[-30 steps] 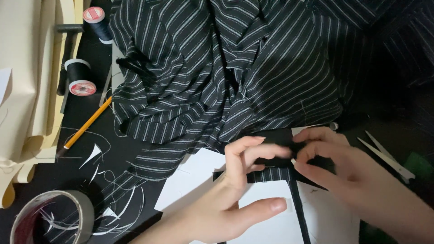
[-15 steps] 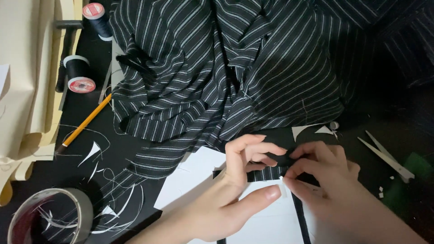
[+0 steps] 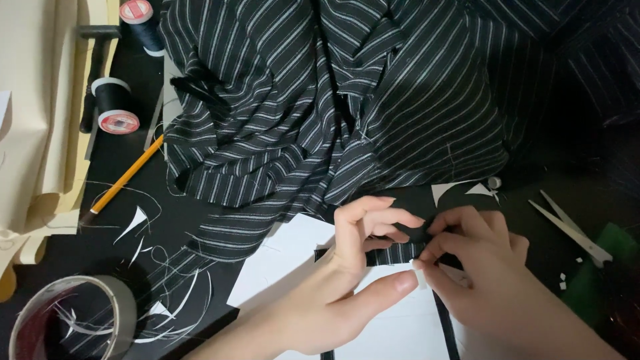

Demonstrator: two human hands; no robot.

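Pinching a narrow strip of black striped fabric (image 3: 393,253) between them, the left hand (image 3: 353,267) and the right hand (image 3: 480,267) met low in the head view, over white paper sheets (image 3: 287,260) lying on the dark counter (image 3: 133,160). The left hand's fingers (image 3: 373,213) curled down onto the strip's upper edge while its thumb stretched out flat beneath it, and the right hand's fingertips (image 3: 443,230) were closed on the strip's right end, just beside the left hand's. A thin black band (image 3: 445,327) ran down the paper below the right hand.

Above the hands, a large heap of the same striped cloth (image 3: 333,107) lay rumpled across the counter. To its left sat two spools of dark thread (image 3: 115,107), one near the top edge, with a yellow pencil (image 3: 123,177) slanting below them. Cream paper pattern pieces (image 3: 40,120) covered the far left. A roll of clear tape (image 3: 73,320) rested in the lower left corner among white paper slivers (image 3: 137,220). A pair of scissors (image 3: 570,230) lay to the right, well apart from the hands.
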